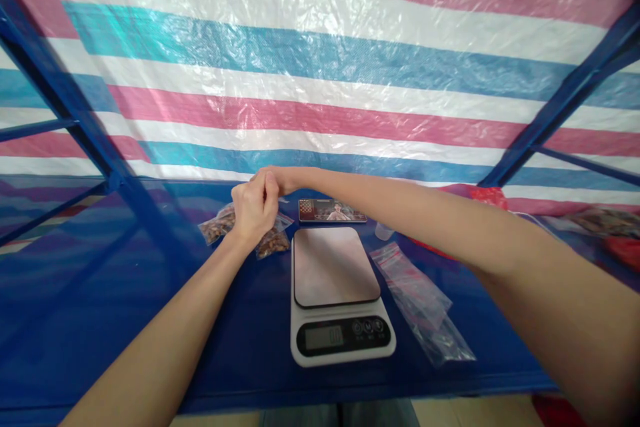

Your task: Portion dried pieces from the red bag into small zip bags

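Tabletop [225, 320] blue w/ scale [335, 267] mid, striped tarp [320, 47] behind — L hand [255, 208] & R hand [274, 179] pinched shut, contents unclear.

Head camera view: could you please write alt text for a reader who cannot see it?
A person's left hand and right hand meet above small bags of brown pieces on a blue table. Alongside lie a kitchen scale, empty clear bags and a phone.
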`<state>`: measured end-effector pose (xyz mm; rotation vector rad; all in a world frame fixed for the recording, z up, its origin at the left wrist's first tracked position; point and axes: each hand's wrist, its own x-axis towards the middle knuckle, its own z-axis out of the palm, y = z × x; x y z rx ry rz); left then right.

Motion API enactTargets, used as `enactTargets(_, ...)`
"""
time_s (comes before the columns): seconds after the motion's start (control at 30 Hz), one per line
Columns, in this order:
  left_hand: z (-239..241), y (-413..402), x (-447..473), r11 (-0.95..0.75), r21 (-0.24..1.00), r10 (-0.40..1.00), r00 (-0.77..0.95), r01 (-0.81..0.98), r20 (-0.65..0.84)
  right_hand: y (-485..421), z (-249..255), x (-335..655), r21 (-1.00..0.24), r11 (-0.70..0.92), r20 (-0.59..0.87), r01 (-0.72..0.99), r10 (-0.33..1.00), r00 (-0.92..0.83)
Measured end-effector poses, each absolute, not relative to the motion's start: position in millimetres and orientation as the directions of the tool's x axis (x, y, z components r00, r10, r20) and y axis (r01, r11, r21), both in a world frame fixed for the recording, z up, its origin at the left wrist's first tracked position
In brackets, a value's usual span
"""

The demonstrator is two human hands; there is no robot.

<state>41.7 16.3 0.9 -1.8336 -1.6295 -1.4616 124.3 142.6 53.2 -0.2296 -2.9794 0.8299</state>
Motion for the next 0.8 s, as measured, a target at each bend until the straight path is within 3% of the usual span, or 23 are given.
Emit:
enactTargets(0.2, 3, 12, 48, -0.376, 0.353, 0.546, -0.103, 0.857, 0.831, 149, 86, 155, -0.442, 0.865, -0.006, 0.238, 0.263, -0.965)
enactTargets(0.4, 11, 15, 53, -0.465, 0.332, 0.384, -0.151, 0.820, 0.911, 128, 111, 227, -0.326, 0.876, 0.201, 0.355, 0.431, -0.880)
enactTargets(0.5, 10, 18, 64, -0.573, 0.464, 0.476, -0.188, 0.676, 0.859, 106, 110, 264, -0.280, 0.891, 0.330, 0.358, 0.439, -0.835)
enactTargets(0.63, 8, 14, 88, -0.636, 0.704, 0.715, -0.102, 0.315, 0.692, 78, 96, 297, -0.116, 0.914, 0.471, 0.388, 0.394, -0.789)
enactTargets(0.7, 8, 10, 98, -0.613, 0.768, 0.779, -0.016, 0.187, 0.626, 67, 86, 305, -0.026, 0.912, 0.504, 0.409, 0.365, -0.783)
enactTargets(0.8, 11, 5, 106, -0.586, 0.798, 0.810, 0.104, 0.139, 0.577, 56, 71, 311, 0.047, 0.920, 0.513, 0.389, 0.312, -0.800)
